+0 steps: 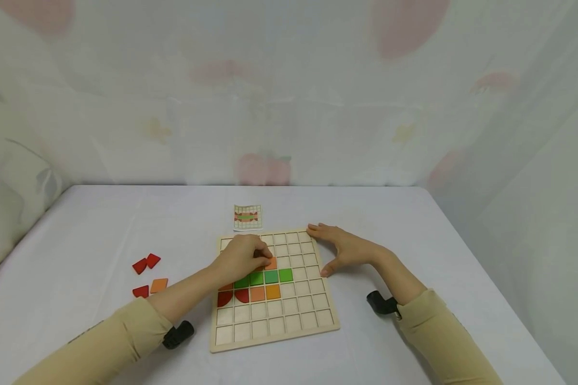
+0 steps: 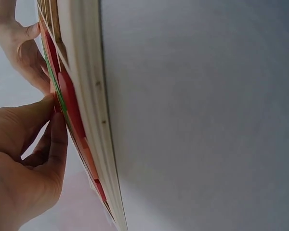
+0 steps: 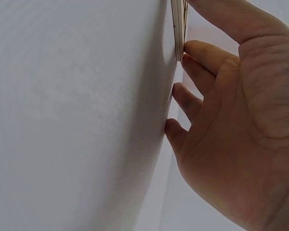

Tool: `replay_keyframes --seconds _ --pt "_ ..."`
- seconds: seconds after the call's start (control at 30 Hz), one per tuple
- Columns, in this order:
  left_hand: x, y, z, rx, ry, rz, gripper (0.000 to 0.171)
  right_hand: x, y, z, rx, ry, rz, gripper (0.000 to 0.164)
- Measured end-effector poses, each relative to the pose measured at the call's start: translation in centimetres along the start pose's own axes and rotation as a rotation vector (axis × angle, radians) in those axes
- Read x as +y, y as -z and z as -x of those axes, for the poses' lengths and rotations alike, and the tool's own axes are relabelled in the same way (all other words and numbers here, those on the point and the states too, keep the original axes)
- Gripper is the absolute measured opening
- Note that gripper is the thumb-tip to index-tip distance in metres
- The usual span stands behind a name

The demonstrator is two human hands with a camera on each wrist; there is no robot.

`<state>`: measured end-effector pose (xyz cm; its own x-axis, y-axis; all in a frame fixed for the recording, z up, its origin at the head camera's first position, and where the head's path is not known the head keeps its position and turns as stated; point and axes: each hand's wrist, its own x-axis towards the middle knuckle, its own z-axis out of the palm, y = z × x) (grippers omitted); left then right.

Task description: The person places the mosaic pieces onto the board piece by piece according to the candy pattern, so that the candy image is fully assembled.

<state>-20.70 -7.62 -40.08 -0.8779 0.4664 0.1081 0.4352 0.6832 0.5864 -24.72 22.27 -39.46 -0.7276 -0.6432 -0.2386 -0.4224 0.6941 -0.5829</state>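
My left hand (image 1: 242, 258) is over the upper left of a wooden grid board (image 1: 274, 342), thumb and fingertips pinching an orange square tile (image 1: 272, 263) at its cell. In the left wrist view the same left hand (image 2: 29, 154) has its fingertips right at the board's surface. Beneath it runs a row of green tiles (image 1: 286, 275), and below that come red quarter-round tiles (image 1: 225, 298) and two orange ones (image 1: 273, 292). With fingers spread, my right hand (image 1: 349, 247) touches the board's right edge, fingertips near the far corner and thumb lower down.
Behind the board lies a small pattern card (image 1: 248, 217) printed with a coloured grid. Loose red pieces (image 1: 139, 266) and a loose orange square (image 1: 159, 285) lie on the white tabletop (image 1: 101, 230) to the left. A black wrist mount (image 1: 178, 335) hangs under each forearm.
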Motion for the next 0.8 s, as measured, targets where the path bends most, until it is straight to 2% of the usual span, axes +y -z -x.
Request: replay_keyframes --seconds 0.17,0.43,0.63,0.8 --pt "0.0 -0.1 0.0 0.007 -0.034 -0.013 0.005 0.0 0.1 0.0 -0.001 0.0 0.0 0.108" --pt "0.4 -0.2 -0.1 -0.009 -0.009 -0.011 0.004 0.2 0.0 0.0 0.002 0.003 0.004 0.109" --pt "0.7 0.1 -0.1 -0.056 0.026 -0.011 0.006 0.3 -0.1 0.0 0.004 0.002 0.001 0.109" --pt "0.5 0.9 0.0 -0.129 -0.011 -0.002 0.019 0.4 0.0 0.0 0.006 0.017 0.01 0.109"
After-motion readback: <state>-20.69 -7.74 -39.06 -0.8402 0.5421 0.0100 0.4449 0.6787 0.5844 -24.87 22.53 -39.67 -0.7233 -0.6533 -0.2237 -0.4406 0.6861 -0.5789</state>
